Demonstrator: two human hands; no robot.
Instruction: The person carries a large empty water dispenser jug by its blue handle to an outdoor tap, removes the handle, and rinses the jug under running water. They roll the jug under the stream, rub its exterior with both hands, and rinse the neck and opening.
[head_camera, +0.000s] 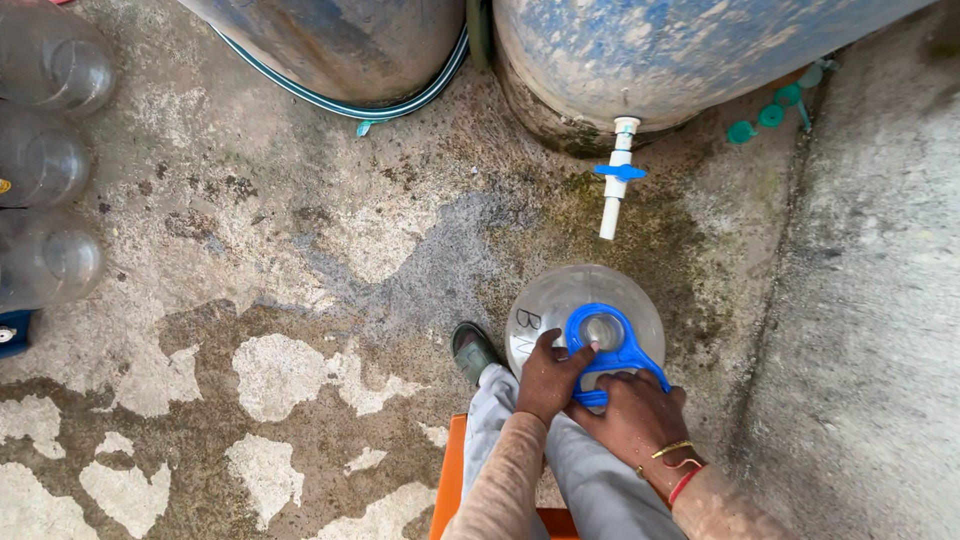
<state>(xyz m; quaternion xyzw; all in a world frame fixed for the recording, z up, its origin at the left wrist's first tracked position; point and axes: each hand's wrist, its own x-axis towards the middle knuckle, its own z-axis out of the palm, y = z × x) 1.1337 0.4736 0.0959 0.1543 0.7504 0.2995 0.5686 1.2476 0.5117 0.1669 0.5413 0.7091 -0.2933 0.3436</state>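
A large clear plastic water bottle (548, 300) stands on the wet concrete just below a white tap with a blue lever (618, 175). A blue plastic carry handle (610, 345) rings its open neck. My left hand (548, 375) presses on the left side of that handle ring. My right hand (635, 415), with bangles and a red thread at the wrist, grips the handle's grip part at the near side.
Two big blue drums (650, 50) stand at the top, a green hose (390, 100) curving round the left one. Clear empty bottles (45, 160) lie at the left edge. Green caps (770, 115) rest by a concrete kerb on the right. I sit on an orange stool (450, 480), my shoe (472, 352) beside the bottle.
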